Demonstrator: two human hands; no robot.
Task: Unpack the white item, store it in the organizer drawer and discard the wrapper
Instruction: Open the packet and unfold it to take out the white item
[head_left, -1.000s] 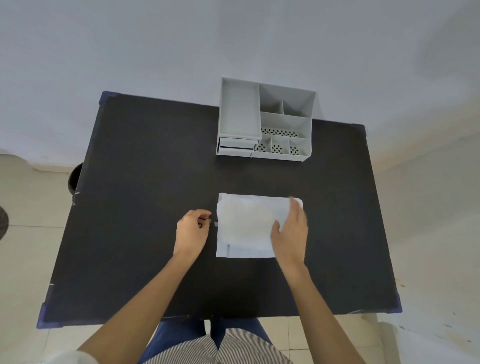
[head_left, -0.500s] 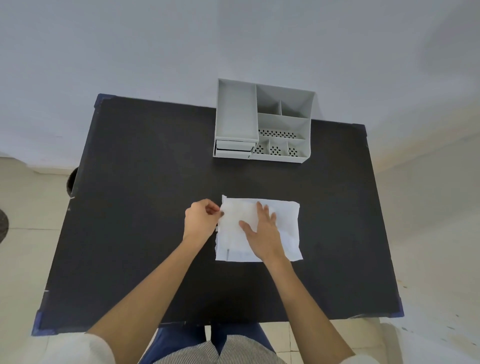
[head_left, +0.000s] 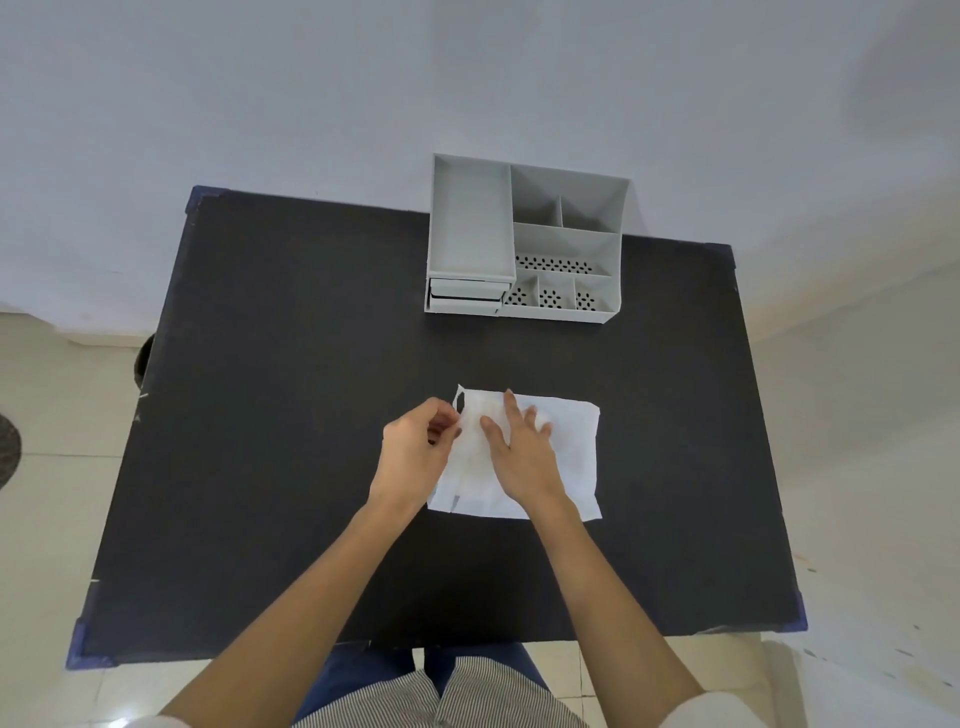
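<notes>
A flat white wrapped packet (head_left: 569, 452) lies on the black table (head_left: 291, 415), near its middle. My left hand (head_left: 415, 452) pinches the packet's upper left edge, and a small flap of wrapper stands up there. My right hand (head_left: 522, 452) lies flat on the packet with its fingers spread, pressing it down. A grey desk organizer (head_left: 524, 239) stands at the table's far edge, with two small drawers (head_left: 465, 296) at its front left. The upper drawer sits slightly out. What the wrapper holds is hidden.
The organizer has a long tray on the left and several small compartments on the right. A dark round object (head_left: 143, 358) shows on the floor past the table's left edge. A pale wall rises behind the table.
My right hand slid from the packet's right edge to its left part and flattened there. My left hand moved in from beside the packet and pinched its left edge, lifting a flap.
</notes>
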